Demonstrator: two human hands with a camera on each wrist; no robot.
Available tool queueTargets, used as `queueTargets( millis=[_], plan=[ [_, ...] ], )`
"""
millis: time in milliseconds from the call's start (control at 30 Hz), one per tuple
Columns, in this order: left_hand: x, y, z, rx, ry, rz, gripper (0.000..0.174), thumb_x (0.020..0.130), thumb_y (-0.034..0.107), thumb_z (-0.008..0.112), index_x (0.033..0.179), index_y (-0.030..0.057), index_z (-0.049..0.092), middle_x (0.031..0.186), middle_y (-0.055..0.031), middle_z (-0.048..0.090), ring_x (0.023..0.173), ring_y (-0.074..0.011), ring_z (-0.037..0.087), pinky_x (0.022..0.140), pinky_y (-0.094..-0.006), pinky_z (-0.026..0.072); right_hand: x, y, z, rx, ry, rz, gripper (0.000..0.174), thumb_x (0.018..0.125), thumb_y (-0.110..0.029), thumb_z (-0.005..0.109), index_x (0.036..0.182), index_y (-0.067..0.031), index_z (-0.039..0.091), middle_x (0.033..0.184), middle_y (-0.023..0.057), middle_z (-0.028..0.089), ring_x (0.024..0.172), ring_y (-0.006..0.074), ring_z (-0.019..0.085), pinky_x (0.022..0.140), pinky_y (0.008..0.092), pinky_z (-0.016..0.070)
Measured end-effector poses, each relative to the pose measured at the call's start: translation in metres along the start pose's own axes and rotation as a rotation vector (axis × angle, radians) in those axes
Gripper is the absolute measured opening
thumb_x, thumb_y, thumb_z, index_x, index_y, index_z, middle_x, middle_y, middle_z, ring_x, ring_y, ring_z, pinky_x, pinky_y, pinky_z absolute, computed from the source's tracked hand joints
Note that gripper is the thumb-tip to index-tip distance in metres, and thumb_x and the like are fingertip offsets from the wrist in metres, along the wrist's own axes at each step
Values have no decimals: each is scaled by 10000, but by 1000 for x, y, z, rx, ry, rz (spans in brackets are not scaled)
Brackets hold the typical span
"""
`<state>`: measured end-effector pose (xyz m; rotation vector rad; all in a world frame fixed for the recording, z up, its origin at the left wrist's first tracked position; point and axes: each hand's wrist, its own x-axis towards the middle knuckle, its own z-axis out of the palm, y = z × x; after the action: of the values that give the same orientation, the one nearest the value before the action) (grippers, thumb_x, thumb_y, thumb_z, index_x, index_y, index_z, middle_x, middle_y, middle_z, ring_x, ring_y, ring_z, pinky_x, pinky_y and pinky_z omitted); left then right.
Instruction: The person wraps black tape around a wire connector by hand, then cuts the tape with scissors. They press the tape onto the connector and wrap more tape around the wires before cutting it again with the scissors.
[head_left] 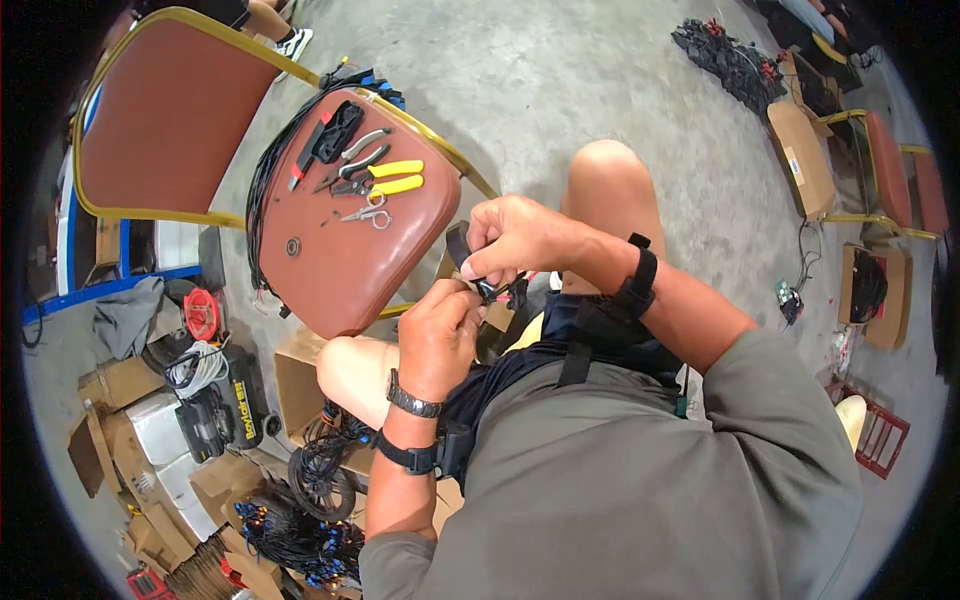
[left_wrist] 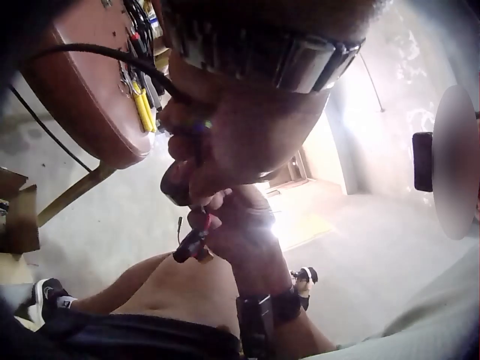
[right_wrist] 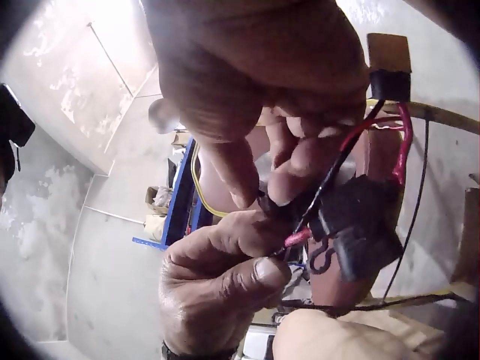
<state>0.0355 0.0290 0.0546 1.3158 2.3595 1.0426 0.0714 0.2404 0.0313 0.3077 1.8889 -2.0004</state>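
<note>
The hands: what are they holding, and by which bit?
The left hand pinches a wire beside its red sleeve; the right hand pinches something black, part unclear.

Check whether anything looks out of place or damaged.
Small dark scraps lie loose on the chair seat near the scissors, odd on a place for sitting. No spill shows; the wired piece is partly hidden, so damage there is unclear.

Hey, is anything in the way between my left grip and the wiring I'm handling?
Nothing visible: the left grip already pinches the wiring. In the right wrist view, the right grip sits just above and the bulky black piece hangs alongside, neither coming in between.
</note>
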Motion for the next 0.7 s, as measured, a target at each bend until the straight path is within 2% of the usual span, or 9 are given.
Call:
queueTargets(
  millis=[167,267,367,567,700],
  plan=[
    [0,0,1,-39,5,-88,96,790,-11,732,858,6,666,837,-116,642,717,-300,652,646,-372,515,1,4,-3,67,-6,-41,316,802,-241,817,900,-23,610,733,54,686,605,95,626,488,235,474],
    [1,-3,1,-26,12,-66,100,793,-8,732,867,0,666,828,-123,638,700,-300,642,636,-361,510,2,5,-4,55,12,-71,310,809,-201,808,931,-13,593,730,57,680,607,96,628,479,244,475],
    [2,1,1,-42,25,-88,99,794,-4,736,860,-2,663,825,-128,637,688,-301,633,629,-362,505,6,5,-6,133,31,-109,343,810,-134,790,1018,11,559,765,61,674,630,95,623,512,251,486],
    [3,-5,5,-20,67,-57,86,801,-2,737,839,-3,660,801,-129,641,673,-290,630,618,-364,498,12,17,4,282,51,-182,526,817,-23,733,1276,34,483,864,59,663,711,90,602,612,254,498],
    [0,-12,4,-93,53,-149,79,806,-4,739,821,-10,662,773,-134,647,659,-280,630,612,-352,491,6,17,6,388,35,-218,583,835,31,688,1372,26,463,908,58,667,754,92,606,635,248,502]
  ],
)
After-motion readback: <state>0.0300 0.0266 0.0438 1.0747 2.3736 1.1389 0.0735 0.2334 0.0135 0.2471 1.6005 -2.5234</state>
